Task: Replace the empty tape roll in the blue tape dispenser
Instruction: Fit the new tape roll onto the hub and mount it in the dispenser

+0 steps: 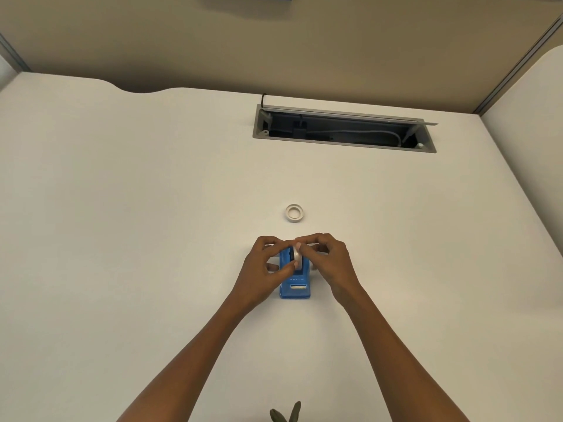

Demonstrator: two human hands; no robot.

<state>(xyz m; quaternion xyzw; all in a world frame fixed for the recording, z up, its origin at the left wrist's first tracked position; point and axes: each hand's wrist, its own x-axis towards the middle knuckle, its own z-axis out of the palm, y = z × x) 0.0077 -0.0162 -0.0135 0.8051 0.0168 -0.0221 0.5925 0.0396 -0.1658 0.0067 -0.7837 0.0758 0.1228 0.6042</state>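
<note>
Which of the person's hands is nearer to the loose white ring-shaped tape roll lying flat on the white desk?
Right. The right hand lies just below the loose white ring-shaped tape roll, slightly to its right; the left hand sits lower and further left. Both are at the blue tape dispenser.

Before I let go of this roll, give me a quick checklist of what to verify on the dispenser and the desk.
1. Roll sits in the blue tape dispenser: ok, though whether it is fully seated cannot tell.
2. Both hands on the roll, left hand and right hand: ok.
3. Dispenser flat on the desk: ok.
4. Other ring lies apart, beyond the dispenser: ok.
5. Tape end led to the cutter: cannot tell.
</note>
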